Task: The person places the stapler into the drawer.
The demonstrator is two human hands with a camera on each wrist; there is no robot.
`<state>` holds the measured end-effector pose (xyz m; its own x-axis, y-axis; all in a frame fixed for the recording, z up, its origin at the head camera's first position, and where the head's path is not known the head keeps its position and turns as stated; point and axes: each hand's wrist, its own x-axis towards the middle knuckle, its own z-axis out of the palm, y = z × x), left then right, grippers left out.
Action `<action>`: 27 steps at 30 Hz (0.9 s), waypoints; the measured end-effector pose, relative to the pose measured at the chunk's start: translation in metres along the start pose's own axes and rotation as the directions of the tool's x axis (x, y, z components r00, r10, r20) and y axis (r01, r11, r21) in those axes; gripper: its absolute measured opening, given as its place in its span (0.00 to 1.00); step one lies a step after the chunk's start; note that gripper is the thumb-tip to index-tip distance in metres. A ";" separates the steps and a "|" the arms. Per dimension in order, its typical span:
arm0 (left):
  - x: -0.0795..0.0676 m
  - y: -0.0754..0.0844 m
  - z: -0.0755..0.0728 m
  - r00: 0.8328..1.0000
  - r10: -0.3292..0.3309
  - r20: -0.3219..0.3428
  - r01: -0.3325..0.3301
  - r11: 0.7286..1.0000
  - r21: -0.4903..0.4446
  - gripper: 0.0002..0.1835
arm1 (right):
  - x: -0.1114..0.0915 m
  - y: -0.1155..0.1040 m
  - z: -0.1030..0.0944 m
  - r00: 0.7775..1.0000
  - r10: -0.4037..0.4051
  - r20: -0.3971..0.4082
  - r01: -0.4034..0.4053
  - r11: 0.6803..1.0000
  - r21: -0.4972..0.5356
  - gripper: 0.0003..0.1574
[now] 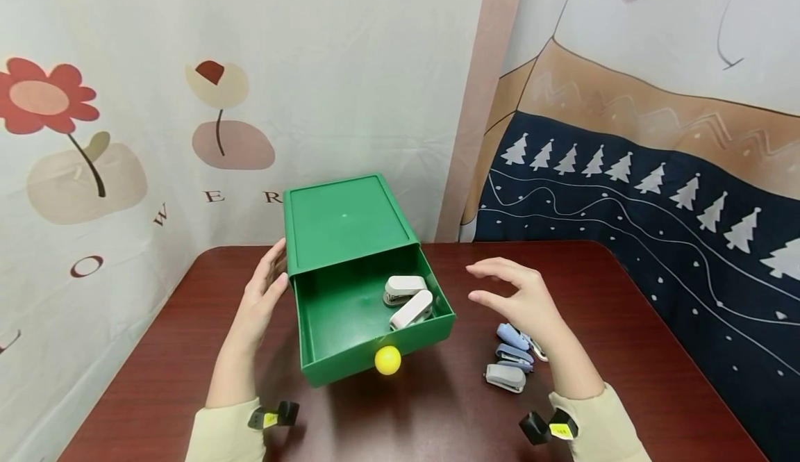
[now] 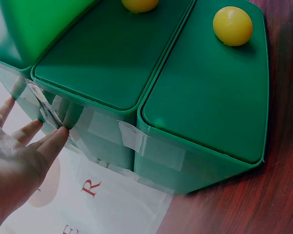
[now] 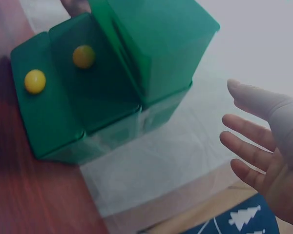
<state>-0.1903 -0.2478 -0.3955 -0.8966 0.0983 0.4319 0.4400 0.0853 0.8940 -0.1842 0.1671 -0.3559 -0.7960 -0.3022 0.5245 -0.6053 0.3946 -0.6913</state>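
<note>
While I rest the left hand [image 1: 255,302] at the taped side of the green drawer cabinet [image 1: 346,219], fingers extended and, as far as the hazy left wrist view shows, touching it, I hold the right hand [image 1: 521,299] in the air across from it, thumb spread from fingers. Inside the pulled-out top drawer [image 1: 334,319], two white mini staplers [image 1: 414,309] sit near the right wall; a grey mini stapler [image 1: 506,377] and two blue staplers [image 1: 514,337] lie on the reddish-brown table [image 1: 437,413] near my right wrist.

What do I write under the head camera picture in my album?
Two white staplers in an open green drawer, between the left hand and right hand.
</note>
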 end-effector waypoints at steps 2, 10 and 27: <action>0.000 0.000 0.000 1.000 0.000 0.001 0.000 1.000 -0.003 0.28 | -0.006 0.004 -0.003 1.000 0.023 -0.009 -0.023 1.000 -0.010 0.23; -0.001 0.000 0.000 1.000 0.000 -0.001 0.000 1.000 -0.001 0.28 | -0.030 0.027 -0.015 0.998 0.033 -0.048 -0.038 0.994 -0.103 0.27; -0.001 0.002 0.000 1.000 -0.005 0.001 0.005 1.000 -0.002 0.28 | -0.082 0.086 -0.048 0.985 0.163 -0.064 -0.174 0.953 -0.247 0.33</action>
<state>-0.1888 -0.2475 -0.3941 -0.8986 0.0990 0.4274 0.4355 0.0839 0.8962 -0.1711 0.2672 -0.4342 -0.8824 -0.1778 0.4355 -0.4392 0.6430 -0.6274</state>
